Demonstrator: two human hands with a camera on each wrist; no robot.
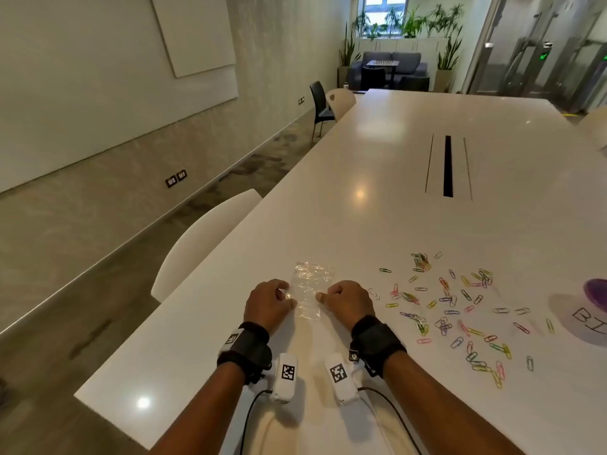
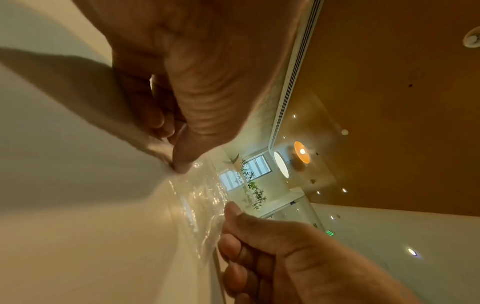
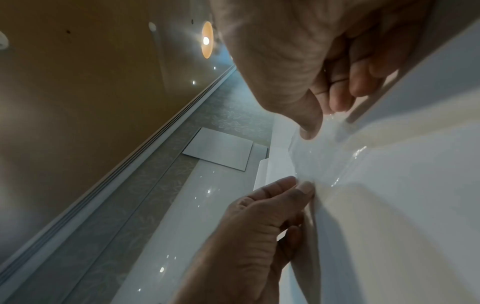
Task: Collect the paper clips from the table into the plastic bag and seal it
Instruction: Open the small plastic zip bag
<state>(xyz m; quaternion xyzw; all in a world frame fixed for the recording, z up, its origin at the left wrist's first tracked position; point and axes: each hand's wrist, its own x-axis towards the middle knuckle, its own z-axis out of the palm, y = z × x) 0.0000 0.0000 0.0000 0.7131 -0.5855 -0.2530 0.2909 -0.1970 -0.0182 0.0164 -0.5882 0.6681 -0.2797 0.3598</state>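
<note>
A small clear plastic bag (image 1: 308, 287) lies flat on the white table (image 1: 377, 178), close to its near edge. My left hand (image 1: 284, 298) is at the bag's left edge with curled fingers, its thumb and forefinger pinching the film. My right hand (image 1: 323, 295) pinches the right edge in the same way. In the left wrist view my left thumb tip (image 2: 183, 164) sits on the crinkled bag (image 2: 200, 197). In the right wrist view my right thumb (image 3: 309, 127) meets the bag (image 3: 319, 162). Several coloured paper clips (image 1: 446, 307) lie scattered to the right of the bag.
A purple object (image 1: 596, 292) stands on a lettered sheet of paper (image 1: 588, 320) at the far right edge. A white chair (image 1: 203, 244) is tucked in at the table's left side. A cable slot (image 1: 448, 165) runs along the table's middle, farther away.
</note>
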